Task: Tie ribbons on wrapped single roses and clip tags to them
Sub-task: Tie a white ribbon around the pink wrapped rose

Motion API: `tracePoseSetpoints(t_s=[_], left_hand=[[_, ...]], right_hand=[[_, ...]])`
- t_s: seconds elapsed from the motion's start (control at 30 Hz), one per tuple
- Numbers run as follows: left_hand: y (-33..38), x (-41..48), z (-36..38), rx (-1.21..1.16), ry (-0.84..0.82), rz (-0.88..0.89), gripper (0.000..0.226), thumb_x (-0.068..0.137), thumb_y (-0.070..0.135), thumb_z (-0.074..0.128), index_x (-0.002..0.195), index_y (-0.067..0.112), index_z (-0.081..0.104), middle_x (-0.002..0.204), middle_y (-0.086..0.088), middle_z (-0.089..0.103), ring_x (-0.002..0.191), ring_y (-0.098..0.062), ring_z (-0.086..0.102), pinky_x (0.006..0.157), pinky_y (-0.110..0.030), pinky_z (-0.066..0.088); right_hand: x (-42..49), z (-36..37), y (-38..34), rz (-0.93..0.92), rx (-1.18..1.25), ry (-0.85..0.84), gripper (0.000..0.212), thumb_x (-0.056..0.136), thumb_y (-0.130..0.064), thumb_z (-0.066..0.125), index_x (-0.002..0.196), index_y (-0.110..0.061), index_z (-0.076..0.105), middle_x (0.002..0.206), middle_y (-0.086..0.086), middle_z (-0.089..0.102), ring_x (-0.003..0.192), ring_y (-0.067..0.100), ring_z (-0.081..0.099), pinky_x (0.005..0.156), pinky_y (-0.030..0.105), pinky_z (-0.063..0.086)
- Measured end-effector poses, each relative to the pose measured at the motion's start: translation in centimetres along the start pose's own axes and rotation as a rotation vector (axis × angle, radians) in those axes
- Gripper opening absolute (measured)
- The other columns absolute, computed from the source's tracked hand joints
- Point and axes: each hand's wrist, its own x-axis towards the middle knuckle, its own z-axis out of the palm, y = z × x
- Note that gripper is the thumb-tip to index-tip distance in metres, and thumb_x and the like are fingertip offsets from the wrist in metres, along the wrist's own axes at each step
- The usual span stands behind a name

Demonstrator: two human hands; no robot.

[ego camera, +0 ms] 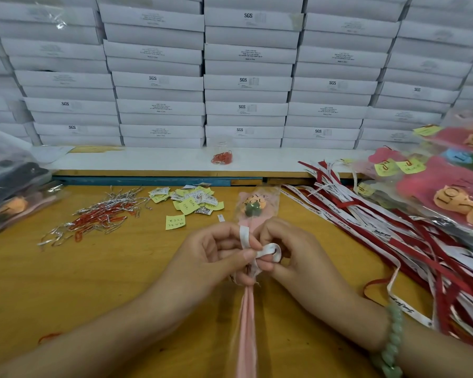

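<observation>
Both hands at the wrapped rose (253,211): left hand (216,255) and right hand (292,255) each pinch the white ribbon (268,251), looped between them.

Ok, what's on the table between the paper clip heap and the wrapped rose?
In the head view, a scatter of yellow and white tags lies between the paper clip heap and the wrapped rose.

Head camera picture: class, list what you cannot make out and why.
Head view: how far the ribbon is tied, hidden by fingers of the left hand and right hand.
Head view: writing on the yellow tags, too small.
Head view: lower end of the wrapped rose, cut off by the bottom edge.
</observation>
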Motion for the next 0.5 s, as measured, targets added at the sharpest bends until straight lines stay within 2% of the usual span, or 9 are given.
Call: tracePoseSetpoints(t_s=[0.1, 0.13, 0.27, 0.4, 0.5], left_hand=[[0.01, -0.03, 0.03, -0.014, -0.001, -0.005, 0.01, 0.081, 0.011, 0.069, 0.088, 0.018, 0.073, 0.093, -0.015, 0.074, 0.088, -0.026, 0.074, 0.062, -0.026, 0.06], [-0.01, -0.05, 0.01, -0.019, 0.006, -0.01, 0.012, 0.082, 0.009, 0.068, 0.088, 0.018, 0.073, 0.094, -0.015, 0.074, 0.088, -0.026, 0.074, 0.062, -0.026, 0.059], [-0.13, -0.03, 0.12, -0.019, 0.035, -0.026, 0.013, 0.08, 0.006, 0.067, 0.086, 0.017, 0.074, 0.093, -0.016, 0.074, 0.087, -0.028, 0.074, 0.063, -0.028, 0.06], [-0.08, 0.03, 0.2, -0.012, 0.055, -0.011, 0.015, 0.078, 0.005, 0.066, 0.082, 0.018, 0.075, 0.091, -0.017, 0.074, 0.084, -0.028, 0.074, 0.065, -0.026, 0.059], [-0.03, 0.11, 0.22, -0.001, 0.063, 0.001, 0.017, 0.076, 0.007, 0.067, 0.081, 0.02, 0.075, 0.091, -0.016, 0.074, 0.083, -0.028, 0.074, 0.069, -0.025, 0.059]], right_hand=[[0.12, -0.02, -0.15, 0.097, 0.124, 0.02, 0.03, 0.076, -0.001, 0.072, 0.068, -0.017, 0.047, 0.081, 0.008, 0.06, 0.072, 0.023, 0.054, 0.065, 0.044, 0.046], [0.12, -0.04, -0.19, 0.123, 0.158, 0.015, 0.03, 0.077, 0.001, 0.071, 0.069, -0.016, 0.048, 0.081, 0.011, 0.061, 0.071, 0.025, 0.055, 0.064, 0.045, 0.048], [0.1, 0.04, -0.11, 0.224, 0.343, -0.039, 0.033, 0.08, 0.008, 0.068, 0.069, -0.014, 0.047, 0.077, 0.013, 0.06, 0.06, 0.005, 0.056, 0.052, 0.02, 0.044], [0.23, -0.01, 0.21, 0.328, 0.451, -0.049, 0.025, 0.083, 0.007, 0.067, 0.073, -0.011, 0.052, 0.069, -0.01, 0.059, 0.06, 0.011, 0.056, 0.048, 0.019, 0.045], [0.33, -0.09, 0.26, 0.425, 0.603, -0.067, 0.023, 0.084, 0.008, 0.065, 0.076, -0.011, 0.055, 0.07, -0.005, 0.062, 0.06, 0.011, 0.058, 0.049, 0.018, 0.048]])
